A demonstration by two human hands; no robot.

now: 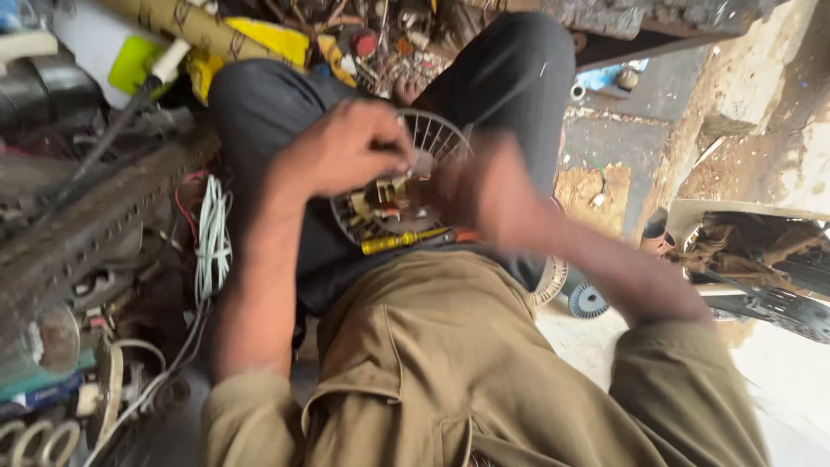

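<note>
Both hands meet over the lap: left hand [346, 147] curled on top of the round fan motor assembly [389, 203], fingers closed against its upper edge, while the right hand [480, 190] is blurred, pressed at the unit's right side, grip impossible to read. One white wire grille [437, 138] sits behind the motor, which rests on the dark trousers [510, 78], directly between the two hands, the left slightly nearer its centre. One yellow-handled screwdriver [402, 241] lies just below, long axis running left to right, tilted up slightly rightwards. One bundle of white cable [212, 238] hangs further left.
</note>
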